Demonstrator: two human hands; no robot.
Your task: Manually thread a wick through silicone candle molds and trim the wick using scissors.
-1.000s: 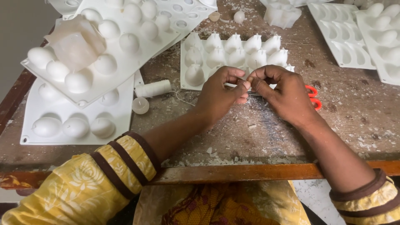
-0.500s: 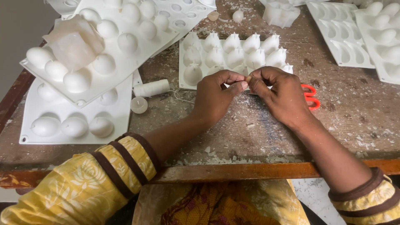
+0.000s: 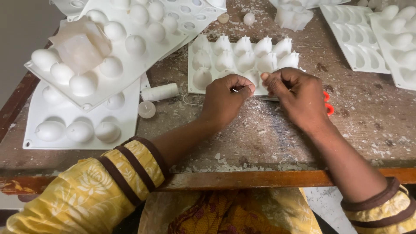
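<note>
In the middle of the frame, both hands meet just below a white mould tray [image 3: 196, 84] full of pointed, drop-shaped wax pieces. The left hand [image 3: 225, 102] is curled, and its thumb and forefinger pinch a thin white thread [image 3: 186, 100] which runs to the left toward a small spool [image 3: 159, 92] lying on the worn wooden table [image 3: 268, 138]. The right hand [image 3: 299, 99] is also curled, the fingertips pressed together near the thread's end; what exactly they grip is too small to tell. The step in hand seems to be preparing a length of wick thread beside the tray. The red-handled scissors [image 3: 328, 104] lie partly hidden behind the right hand, just beside it. A small round candle [image 3: 146, 109] sits below the spool.
</note>
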